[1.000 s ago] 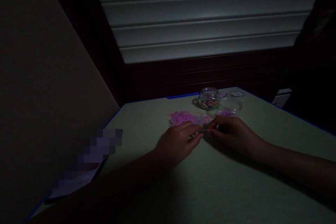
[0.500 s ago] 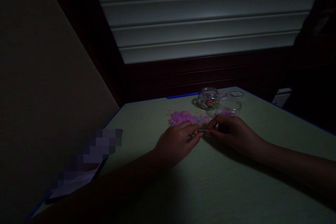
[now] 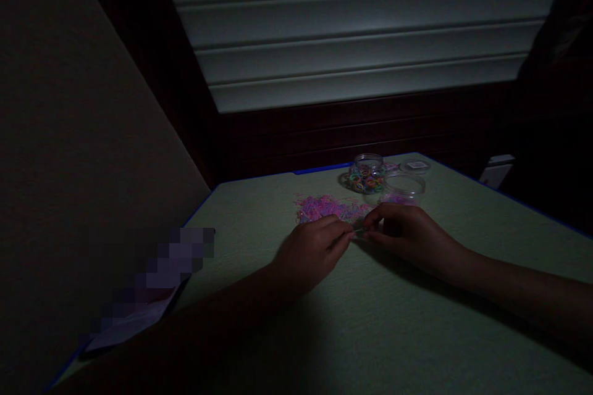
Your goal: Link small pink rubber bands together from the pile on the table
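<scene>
Fingertips pinched, my left hand [image 3: 317, 253] and my right hand [image 3: 410, 228] meet over the table, a small gap apart. Between them stretches a thin, pale rubber band [image 3: 358, 231], held at both ends; the dim light hides its detail. Just beyond my left hand lies a loose pile of pink and purple small rubber bands [image 3: 319, 207]. Behind my right hand stands an open clear jar [image 3: 404, 184] with some pinkish bands at its bottom, partly covered by the hand. A second clear jar [image 3: 368, 163] holds colourful hair ties.
A clear round lid [image 3: 416, 166] with a label rests at the table's far right corner. The pale green table [image 3: 370, 333] has a blue edge. A partly blurred-out flat item [image 3: 134, 318] lies along the left edge. A slatted shutter [image 3: 370, 18] rises behind.
My left hand's thumb and index finger have closed closer together, and less of the pale band shows between the hands. Both arms stay almost in place.
</scene>
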Demonstrator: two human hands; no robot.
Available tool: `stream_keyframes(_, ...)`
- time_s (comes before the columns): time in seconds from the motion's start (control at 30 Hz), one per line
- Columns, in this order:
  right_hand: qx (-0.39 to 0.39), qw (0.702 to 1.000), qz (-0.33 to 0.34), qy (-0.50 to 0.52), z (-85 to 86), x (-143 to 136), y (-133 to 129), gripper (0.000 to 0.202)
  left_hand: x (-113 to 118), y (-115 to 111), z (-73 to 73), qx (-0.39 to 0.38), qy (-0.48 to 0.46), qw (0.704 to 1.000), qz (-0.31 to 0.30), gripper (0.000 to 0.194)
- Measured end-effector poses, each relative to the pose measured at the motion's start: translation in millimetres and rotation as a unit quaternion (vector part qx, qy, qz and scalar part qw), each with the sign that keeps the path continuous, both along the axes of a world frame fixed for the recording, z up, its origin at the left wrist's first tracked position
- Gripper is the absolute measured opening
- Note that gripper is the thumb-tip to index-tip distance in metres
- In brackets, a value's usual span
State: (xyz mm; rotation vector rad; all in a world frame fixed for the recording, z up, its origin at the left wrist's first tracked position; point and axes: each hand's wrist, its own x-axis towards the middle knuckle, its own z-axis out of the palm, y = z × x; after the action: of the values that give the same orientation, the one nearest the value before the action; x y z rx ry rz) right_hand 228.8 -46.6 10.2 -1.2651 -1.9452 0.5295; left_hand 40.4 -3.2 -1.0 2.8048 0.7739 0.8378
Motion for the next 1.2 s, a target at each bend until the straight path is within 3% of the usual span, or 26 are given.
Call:
stream_keyframes(0.63,0.014,1.0,-0.012,-0.012,0.2,0,1,0.013,-1,1,1.2,-0.008,0.001,1.0,0.001,0.019)
stream_keyframes(0.87,0.134,0.971,0.017,-0.2,11.8,5,-10,0.017,0,0,-0.3,0.006,0.006,1.0,-0.009,0.019)
stream_keyframes(1.2,0.194,0.922,0.02,-0.334,15.3,14,-6,0.016,-1,-2,-0.6,0.035,0.018,0.999,-0.02,0.018)
